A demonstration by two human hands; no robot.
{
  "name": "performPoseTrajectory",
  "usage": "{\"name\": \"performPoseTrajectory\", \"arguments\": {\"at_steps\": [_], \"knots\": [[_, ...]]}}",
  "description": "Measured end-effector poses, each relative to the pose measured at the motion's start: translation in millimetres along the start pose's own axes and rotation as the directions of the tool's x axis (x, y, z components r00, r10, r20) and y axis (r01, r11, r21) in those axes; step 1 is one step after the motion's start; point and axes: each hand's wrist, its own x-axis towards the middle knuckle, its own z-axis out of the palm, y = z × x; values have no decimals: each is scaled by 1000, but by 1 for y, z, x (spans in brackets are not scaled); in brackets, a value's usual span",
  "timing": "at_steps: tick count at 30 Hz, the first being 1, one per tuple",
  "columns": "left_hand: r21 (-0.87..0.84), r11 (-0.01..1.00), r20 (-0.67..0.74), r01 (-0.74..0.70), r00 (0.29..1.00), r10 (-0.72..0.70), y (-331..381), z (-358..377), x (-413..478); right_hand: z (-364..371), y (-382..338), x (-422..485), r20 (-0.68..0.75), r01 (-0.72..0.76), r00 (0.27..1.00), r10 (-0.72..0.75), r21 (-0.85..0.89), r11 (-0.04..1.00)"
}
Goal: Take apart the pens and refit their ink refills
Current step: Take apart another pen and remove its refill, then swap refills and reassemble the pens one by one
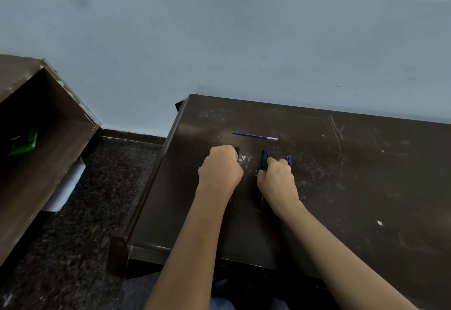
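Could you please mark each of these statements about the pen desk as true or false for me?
1. A blue ink refill lies on the table beyond both hands, touching neither. True.
2. The left hand lies flat and open on the table. False: it is curled round a dark pen part, whose end shows past the knuckles.
3. The right hand grips a dark pen barrel. True.
4. A green packet lies on the table beside the refill. False: it sits inside the shelf unit off to the left, away from the table.
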Motion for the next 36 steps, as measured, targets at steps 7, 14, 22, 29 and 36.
{"name": "performPoseTrajectory", "arguments": {"at_steps": [7,14,22,29,36], "knots": [[-71,995,-193,-62,980,47,-4,-4,-4,4,-15,-10,44,338,938,-344,103,935],[-103,993,-257,-60,966,31,-8,-7,-3,18,-18,-16,191,375,901,-389,103,921],[-100,994,-245,-52,969,26,-9,-7,-3,19,-16,-15,241,343,911,-335,12,939],[-51,998,-178,-39,984,30,-8,-8,-3,13,-14,-14,250,218,941,-229,72,973],[-44,998,-98,43,994,-47,-5,-2,4,-22,-32,-23,351,-199,931,-101,720,665]]}}
